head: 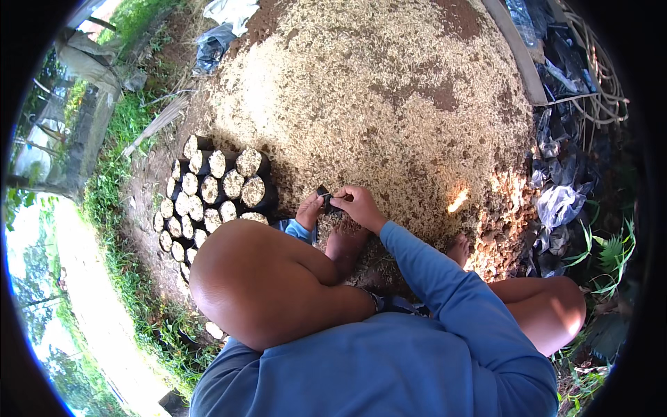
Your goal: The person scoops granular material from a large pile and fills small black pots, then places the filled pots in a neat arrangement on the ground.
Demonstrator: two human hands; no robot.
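Observation:
Between my two hands, in front of my feet, is a small black plastic bag (328, 202), seemingly empty and folded. My left hand (310, 208) pinches its left side. On the other side, my right hand (358, 205) grips it with thumb and fingers. Below and around the hands spreads a broad bed of soil mixed with pale husks (396, 135). To the left of my left hand stand several filled black nursery bags (254, 191) in a close cluster, their tops covered with the same pale mix. My raised knee hides part of that cluster.
Crumpled plastic bags (560, 206) lie along the right side, with a coiled hose (599, 104) above them. A board (516, 52) edges the bed at upper right. White and dark plastic sheets (214, 47) sit at upper left. Grass (112, 203) borders the left.

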